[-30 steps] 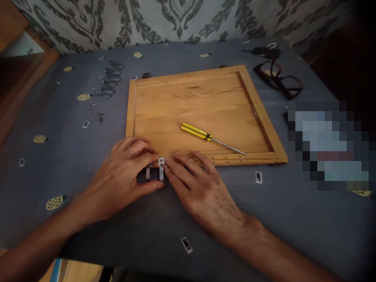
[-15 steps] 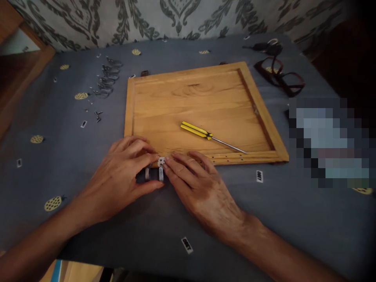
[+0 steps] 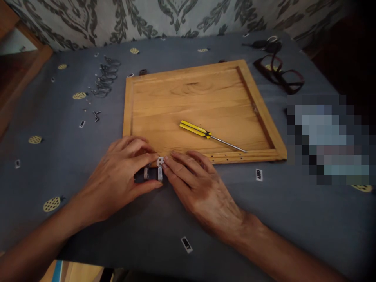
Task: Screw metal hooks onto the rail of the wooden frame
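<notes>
A metal double hook [image 3: 160, 175] with a light screw plate sits at the near rail of a framed wooden panel [image 3: 158, 109]. My left hand [image 3: 117, 176] is curled round the hook, its forefinger at the plate and its thumb below the prongs. From the other side, my right hand [image 3: 199, 184] presses its thumb and forefinger against the plate's edge, with the other fingers resting over the rail. Small dark holes dot the rail to the right. A yellow-handled screwdriver [image 3: 195, 129] lies on the panel, its tip by the near rail.
Several metal hooks [image 3: 107, 74] lie in a row at the far left, with a few screws [image 3: 96, 116] nearer me. Eyeglasses [image 3: 279, 74] and keys [image 3: 268, 44] lie at the back right. A blurred-out object [image 3: 329, 137] is on the right. The tablecloth [image 3: 141, 239] is dark with pineapple prints.
The whole view has shifted very slightly. Both hands keep their grip at the hook, and the screwdriver and panel stay as they were.
</notes>
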`<state>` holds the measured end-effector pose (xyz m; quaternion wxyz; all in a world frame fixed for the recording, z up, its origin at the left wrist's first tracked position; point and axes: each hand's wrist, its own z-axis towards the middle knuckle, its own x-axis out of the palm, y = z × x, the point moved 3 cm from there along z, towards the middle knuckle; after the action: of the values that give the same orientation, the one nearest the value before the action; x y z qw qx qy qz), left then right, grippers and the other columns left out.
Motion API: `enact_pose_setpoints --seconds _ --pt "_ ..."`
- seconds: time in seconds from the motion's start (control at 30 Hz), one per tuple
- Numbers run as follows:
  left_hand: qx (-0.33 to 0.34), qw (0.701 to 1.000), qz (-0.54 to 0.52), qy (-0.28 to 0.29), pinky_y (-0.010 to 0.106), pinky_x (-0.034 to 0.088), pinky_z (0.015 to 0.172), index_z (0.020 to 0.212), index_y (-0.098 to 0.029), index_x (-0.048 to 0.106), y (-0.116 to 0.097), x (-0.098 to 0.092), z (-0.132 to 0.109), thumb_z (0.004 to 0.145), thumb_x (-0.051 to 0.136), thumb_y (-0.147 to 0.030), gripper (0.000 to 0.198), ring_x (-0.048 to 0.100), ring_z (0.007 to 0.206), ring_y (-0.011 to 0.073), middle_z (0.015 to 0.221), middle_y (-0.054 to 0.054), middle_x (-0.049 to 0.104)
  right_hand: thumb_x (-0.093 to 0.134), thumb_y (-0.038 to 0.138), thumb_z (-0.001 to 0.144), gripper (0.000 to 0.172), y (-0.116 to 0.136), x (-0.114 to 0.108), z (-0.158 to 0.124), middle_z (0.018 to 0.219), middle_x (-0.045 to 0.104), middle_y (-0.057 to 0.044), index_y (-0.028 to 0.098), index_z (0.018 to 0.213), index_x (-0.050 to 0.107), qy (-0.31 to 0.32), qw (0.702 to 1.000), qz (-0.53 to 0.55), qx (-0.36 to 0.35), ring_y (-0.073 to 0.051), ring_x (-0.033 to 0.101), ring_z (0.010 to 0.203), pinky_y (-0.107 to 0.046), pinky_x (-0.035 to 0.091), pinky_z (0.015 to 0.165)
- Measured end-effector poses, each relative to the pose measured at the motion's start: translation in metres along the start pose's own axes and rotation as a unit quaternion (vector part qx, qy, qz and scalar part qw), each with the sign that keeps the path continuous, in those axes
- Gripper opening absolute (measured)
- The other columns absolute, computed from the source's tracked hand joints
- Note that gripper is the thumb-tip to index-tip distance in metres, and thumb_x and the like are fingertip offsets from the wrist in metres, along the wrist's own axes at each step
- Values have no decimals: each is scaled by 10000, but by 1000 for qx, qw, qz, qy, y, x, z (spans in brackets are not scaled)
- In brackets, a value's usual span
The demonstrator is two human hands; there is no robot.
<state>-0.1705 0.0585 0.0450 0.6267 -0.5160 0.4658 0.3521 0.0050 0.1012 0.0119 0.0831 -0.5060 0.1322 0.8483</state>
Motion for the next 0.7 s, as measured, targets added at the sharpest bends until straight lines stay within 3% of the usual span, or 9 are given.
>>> enact_pose_setpoints --seconds 0.43,0.7 --pt "-15 1000 3 4 468 470 962 1101 -276 639 0 0 -1 867 602 -511 334 534 1166 274 1166 40 619 514 96 958 261 -2 1 -1 1235 705 -125 103 1142 699 -18 999 27 10 -274 626 1188 -515 486 1038" --pt "-3 1000 12 5 478 469 960 1126 -287 596 2 1 -2 882 568 -534 348 510 1192 264 1197 37 597 447 114 988 296 -1 -4 -2 1262 690 -134 55 1181 664 -20 999 45 3 -275 596 1230 -534 453 1070"
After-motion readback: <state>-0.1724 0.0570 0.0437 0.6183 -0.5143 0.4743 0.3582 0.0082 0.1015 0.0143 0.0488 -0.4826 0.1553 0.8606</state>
